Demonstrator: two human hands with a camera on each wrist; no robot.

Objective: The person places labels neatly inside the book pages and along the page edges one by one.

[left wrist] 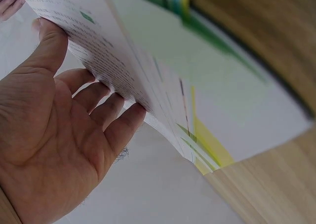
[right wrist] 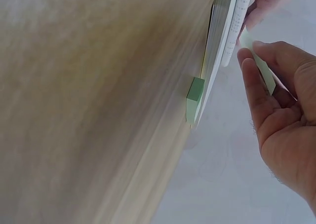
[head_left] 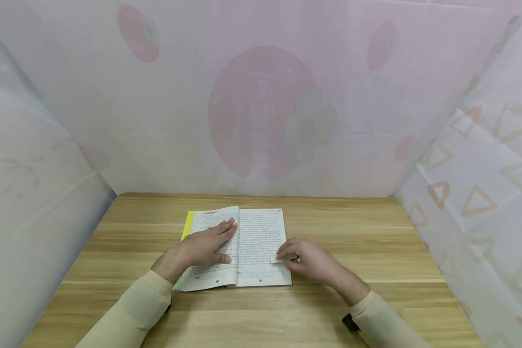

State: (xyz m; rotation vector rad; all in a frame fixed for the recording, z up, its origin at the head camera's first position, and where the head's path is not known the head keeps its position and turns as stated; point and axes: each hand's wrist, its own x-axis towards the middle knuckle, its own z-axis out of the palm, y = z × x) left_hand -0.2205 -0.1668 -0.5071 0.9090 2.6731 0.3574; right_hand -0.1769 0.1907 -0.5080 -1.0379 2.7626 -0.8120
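An open book [head_left: 261, 237] lies on the wooden table, with printed text on both pages. My left hand [head_left: 204, 247] rests on the left page, fingers extended toward the spine; the left wrist view shows its fingertips and thumb on the paper. At the lower right of the right page, my right hand [head_left: 315, 261] pinches a pale green sticky note [right wrist: 264, 71] between thumb and fingers. The slip's free end overlaps the right page in the head view. A thick green sticky note pad [right wrist: 194, 100] sits on the table beside the book, mostly hidden by the right hand in the head view.
The wooden table [head_left: 352, 217] extends around the book on all sides. Behind it stands a pale wall covering [head_left: 178, 159] with faded pink prints. White side panels [head_left: 456, 169] stand to the left and right, the right one patterned with triangles.
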